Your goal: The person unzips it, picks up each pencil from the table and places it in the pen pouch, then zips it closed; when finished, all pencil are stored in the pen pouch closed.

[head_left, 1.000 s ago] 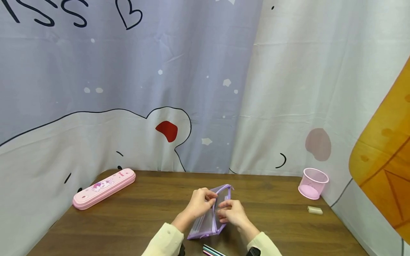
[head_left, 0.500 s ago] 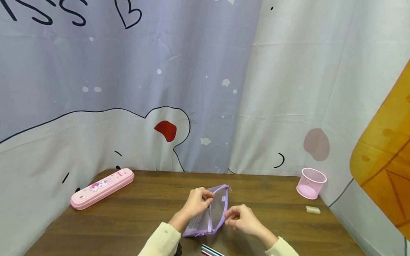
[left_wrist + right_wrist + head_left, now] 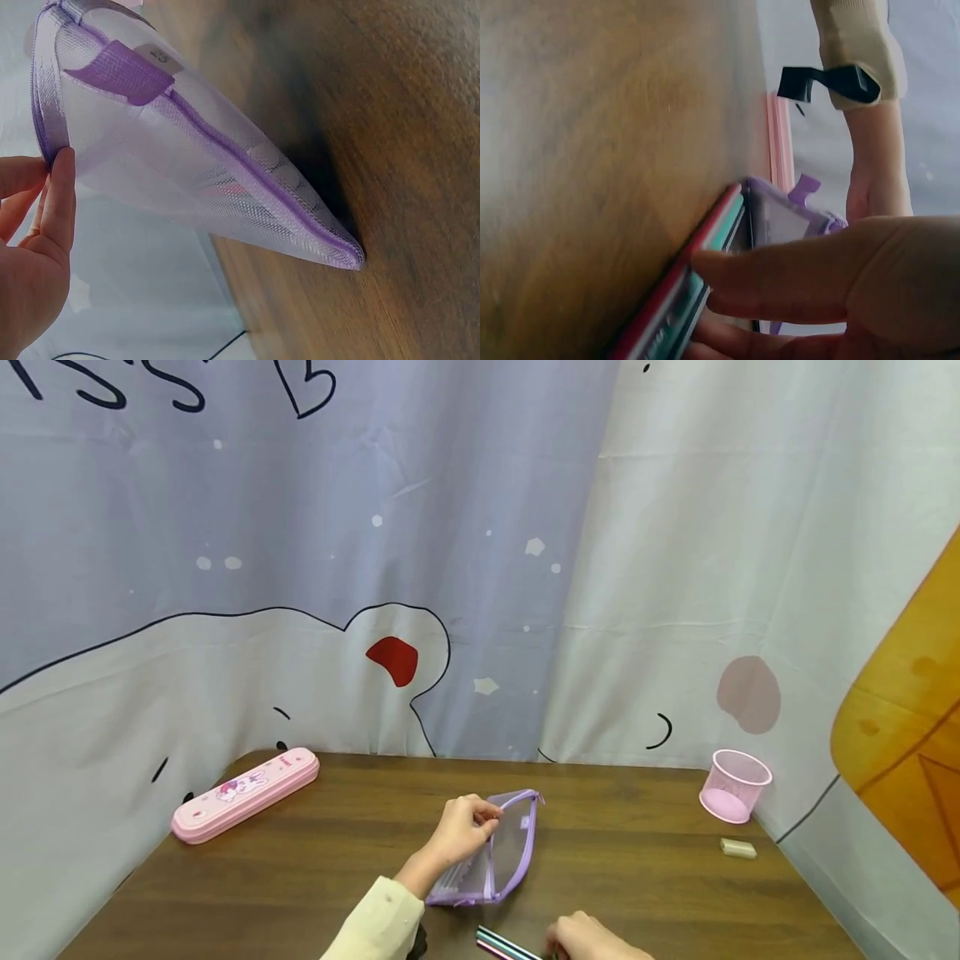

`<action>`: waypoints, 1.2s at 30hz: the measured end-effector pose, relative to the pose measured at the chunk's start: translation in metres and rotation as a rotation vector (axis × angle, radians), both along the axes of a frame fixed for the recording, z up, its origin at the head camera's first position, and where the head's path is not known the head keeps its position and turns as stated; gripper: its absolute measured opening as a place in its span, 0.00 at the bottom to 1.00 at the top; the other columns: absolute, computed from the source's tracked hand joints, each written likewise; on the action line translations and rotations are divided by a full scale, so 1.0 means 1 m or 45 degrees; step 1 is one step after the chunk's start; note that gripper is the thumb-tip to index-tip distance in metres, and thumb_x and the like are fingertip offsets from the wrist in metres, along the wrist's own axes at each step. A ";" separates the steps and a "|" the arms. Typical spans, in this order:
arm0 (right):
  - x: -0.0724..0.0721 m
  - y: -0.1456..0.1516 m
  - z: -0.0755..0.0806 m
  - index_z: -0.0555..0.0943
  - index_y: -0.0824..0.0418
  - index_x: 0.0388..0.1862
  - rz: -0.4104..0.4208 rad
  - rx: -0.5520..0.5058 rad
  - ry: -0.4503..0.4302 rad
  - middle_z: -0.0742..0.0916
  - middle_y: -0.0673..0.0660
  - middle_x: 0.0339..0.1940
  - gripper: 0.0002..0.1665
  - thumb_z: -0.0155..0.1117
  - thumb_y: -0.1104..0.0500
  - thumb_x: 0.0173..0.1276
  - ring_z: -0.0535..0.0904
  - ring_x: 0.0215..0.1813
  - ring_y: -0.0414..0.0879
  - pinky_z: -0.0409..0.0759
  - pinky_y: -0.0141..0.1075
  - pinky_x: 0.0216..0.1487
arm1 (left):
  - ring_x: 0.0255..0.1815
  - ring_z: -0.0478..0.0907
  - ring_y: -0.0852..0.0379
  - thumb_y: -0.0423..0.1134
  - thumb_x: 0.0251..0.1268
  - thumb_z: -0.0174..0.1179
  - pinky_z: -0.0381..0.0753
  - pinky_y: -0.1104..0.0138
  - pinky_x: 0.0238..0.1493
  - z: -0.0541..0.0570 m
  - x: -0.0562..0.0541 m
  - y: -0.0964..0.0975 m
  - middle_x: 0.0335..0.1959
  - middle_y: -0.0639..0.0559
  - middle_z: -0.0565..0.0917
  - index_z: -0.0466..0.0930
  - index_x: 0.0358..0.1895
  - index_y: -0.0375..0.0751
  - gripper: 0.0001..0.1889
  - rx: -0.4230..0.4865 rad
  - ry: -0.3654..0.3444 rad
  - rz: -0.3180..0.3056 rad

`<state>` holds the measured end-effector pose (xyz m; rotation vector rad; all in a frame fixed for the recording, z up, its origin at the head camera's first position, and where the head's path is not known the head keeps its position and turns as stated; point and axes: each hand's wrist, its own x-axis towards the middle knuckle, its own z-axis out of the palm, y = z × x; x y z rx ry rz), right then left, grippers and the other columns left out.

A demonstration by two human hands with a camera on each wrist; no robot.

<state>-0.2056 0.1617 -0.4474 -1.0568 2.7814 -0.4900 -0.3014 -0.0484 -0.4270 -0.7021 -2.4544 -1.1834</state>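
Observation:
My left hand (image 3: 459, 831) pinches the upper rim of a purple-edged mesh zip pouch (image 3: 510, 860) on the table. In the left wrist view, thumb and fingers grip the purple zip edge of the mesh pouch (image 3: 165, 165), which gapes at the top. A small bundle of slim pens (image 3: 504, 943), in red, teal and dark colours, lies at the table's near side. My right hand (image 3: 588, 937) is at the right end of this bundle. In the right wrist view, the thumb lies against the pens (image 3: 712, 240), with curled fingers on their other side.
On the wooden table (image 3: 337, 852), a pink pencil case (image 3: 246, 795) lies at the back left. A pink see-through cup (image 3: 735, 787) stands at the back right, with a small pale eraser-like block (image 3: 738, 848) before it. A printed curtain (image 3: 495, 568) hangs behind.
My right hand has left the pouch's opening and moved down and right to the pens. The left hand keeps its pinch on the pouch, whose mouth is wider than before.

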 end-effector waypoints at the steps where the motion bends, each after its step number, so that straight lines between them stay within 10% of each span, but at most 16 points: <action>1: 0.001 -0.001 -0.002 0.81 0.58 0.19 -0.011 0.005 0.006 0.76 0.45 0.11 0.02 0.63 0.64 0.43 0.63 0.17 0.27 0.64 0.21 0.20 | 0.24 0.77 0.61 0.29 0.49 0.59 0.72 0.78 0.26 0.000 0.000 0.000 0.27 0.48 0.81 0.83 0.32 0.36 0.06 0.002 -0.002 -0.002; 19: -0.002 0.001 0.000 0.80 0.60 0.18 -0.016 -0.074 -0.006 0.76 0.45 0.11 0.06 0.62 0.68 0.39 0.64 0.17 0.26 0.64 0.20 0.21 | 0.24 0.76 0.63 0.30 0.50 0.59 0.72 0.77 0.26 0.001 -0.001 -0.002 0.27 0.50 0.81 0.83 0.33 0.37 0.07 -0.019 -0.025 0.017; 30: -0.003 0.019 0.025 0.81 0.64 0.28 0.271 -0.279 -0.019 0.83 0.50 0.17 0.09 0.62 0.70 0.45 0.71 0.23 0.24 0.69 0.16 0.24 | 0.23 0.76 0.61 0.28 0.47 0.60 0.72 0.78 0.25 0.001 -0.002 -0.005 0.25 0.49 0.80 0.83 0.31 0.36 0.07 0.002 0.037 0.036; 36: -0.006 0.035 0.037 0.81 0.62 0.33 0.255 -0.387 -0.080 0.84 0.49 0.20 0.12 0.62 0.69 0.47 0.73 0.25 0.25 0.72 0.20 0.25 | 0.23 0.76 0.63 0.28 0.48 0.60 0.71 0.78 0.25 -0.002 -0.002 -0.005 0.25 0.50 0.80 0.84 0.31 0.36 0.07 0.009 0.038 0.032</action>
